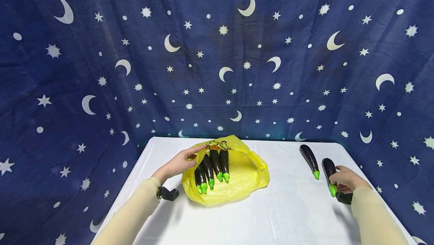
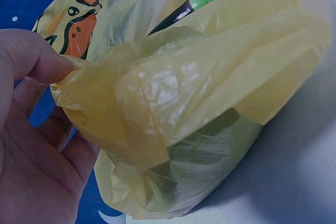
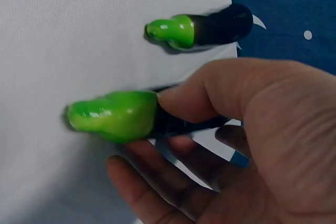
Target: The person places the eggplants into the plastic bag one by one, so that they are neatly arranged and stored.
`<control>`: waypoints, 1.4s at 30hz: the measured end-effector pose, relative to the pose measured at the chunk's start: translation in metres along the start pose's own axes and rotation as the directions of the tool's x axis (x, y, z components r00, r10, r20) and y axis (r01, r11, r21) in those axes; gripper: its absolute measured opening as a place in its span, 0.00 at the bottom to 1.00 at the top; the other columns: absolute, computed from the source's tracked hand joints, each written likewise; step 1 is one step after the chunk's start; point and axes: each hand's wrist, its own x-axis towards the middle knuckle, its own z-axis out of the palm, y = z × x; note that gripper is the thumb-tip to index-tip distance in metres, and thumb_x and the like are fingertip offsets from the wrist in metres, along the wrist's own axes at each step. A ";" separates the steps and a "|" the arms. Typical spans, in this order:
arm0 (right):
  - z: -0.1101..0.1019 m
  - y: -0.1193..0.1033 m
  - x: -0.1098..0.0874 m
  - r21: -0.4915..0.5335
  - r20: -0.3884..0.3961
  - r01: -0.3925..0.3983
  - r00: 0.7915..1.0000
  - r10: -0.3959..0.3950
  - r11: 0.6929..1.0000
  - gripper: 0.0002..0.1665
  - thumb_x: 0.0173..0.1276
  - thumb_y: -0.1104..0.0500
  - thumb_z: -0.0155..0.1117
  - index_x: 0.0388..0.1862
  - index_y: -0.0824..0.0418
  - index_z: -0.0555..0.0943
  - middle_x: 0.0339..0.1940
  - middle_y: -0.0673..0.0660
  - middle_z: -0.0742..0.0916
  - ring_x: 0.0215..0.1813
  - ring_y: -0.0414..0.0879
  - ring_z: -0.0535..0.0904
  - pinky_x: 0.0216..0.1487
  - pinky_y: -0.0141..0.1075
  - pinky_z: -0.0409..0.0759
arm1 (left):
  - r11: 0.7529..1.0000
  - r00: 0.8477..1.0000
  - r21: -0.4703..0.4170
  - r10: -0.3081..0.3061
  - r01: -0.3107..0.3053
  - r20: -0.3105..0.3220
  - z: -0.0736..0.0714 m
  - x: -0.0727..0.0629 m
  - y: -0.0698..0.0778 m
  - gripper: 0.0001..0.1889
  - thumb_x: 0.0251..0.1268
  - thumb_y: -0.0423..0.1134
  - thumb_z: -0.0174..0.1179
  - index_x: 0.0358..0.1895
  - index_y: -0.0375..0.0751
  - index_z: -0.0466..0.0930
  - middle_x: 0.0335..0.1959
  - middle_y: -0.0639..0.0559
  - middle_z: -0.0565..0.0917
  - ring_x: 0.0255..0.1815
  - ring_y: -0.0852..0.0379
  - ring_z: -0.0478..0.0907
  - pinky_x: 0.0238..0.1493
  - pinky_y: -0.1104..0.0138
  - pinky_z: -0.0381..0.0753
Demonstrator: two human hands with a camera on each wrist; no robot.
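Note:
A yellow plastic bag lies on its side with its mouth facing me, and several dark eggplants with green stem ends rest inside. My left hand pinches the bag's left rim between thumb and fingers; the left wrist view shows the gathered plastic at the thumb. At the far right, my right hand holds an eggplant near its green end, thumb on one side and fingers on the other. Whether it is lifted off the table I cannot tell. A second loose eggplant lies just left of it.
A white cloth covers the table. Dark blue fabric with moons and stars hangs behind it and along both sides. Each wrist carries a black camera, the left one close to the bag's left edge.

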 end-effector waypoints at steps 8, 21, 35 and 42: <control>-0.004 0.008 0.005 0.043 -0.024 -0.013 1.000 0.014 0.999 0.60 0.65 0.55 0.64 0.75 0.83 0.36 0.63 0.87 0.63 0.52 0.73 0.77 0.43 0.52 0.85 | 1.000 1.000 -0.002 0.006 -0.006 -0.003 -0.001 0.000 -0.001 0.37 0.67 0.26 0.53 0.78 0.59 0.66 0.78 0.54 0.65 0.67 0.47 0.72 0.60 0.58 0.76; 0.001 0.009 0.013 0.136 0.008 0.037 0.999 -0.039 0.990 0.58 0.67 0.64 0.62 0.77 0.79 0.33 0.61 0.91 0.64 0.62 0.82 0.69 0.46 0.55 0.85 | 1.000 1.000 0.010 0.007 -0.006 -0.009 -0.001 -0.002 0.002 0.37 0.67 0.26 0.53 0.78 0.58 0.66 0.78 0.53 0.65 0.67 0.47 0.73 0.61 0.58 0.76; 0.006 0.000 0.009 0.123 -0.004 0.041 0.999 -0.041 0.992 0.58 0.67 0.64 0.63 0.78 0.78 0.33 0.58 0.89 0.68 0.54 0.75 0.77 0.45 0.55 0.85 | 1.000 1.000 0.009 0.017 -0.017 -0.011 -0.001 0.000 -0.002 0.37 0.66 0.26 0.53 0.78 0.59 0.67 0.78 0.53 0.66 0.67 0.47 0.73 0.63 0.55 0.75; 0.006 0.002 0.010 0.116 -0.013 0.071 0.997 -0.070 0.991 0.57 0.66 0.64 0.62 0.78 0.78 0.35 0.54 0.86 0.73 0.48 0.69 0.81 0.43 0.55 0.85 | 1.000 1.000 0.002 0.011 -0.011 -0.004 -0.001 0.000 0.000 0.37 0.66 0.27 0.53 0.78 0.59 0.66 0.78 0.53 0.65 0.68 0.46 0.72 0.64 0.54 0.75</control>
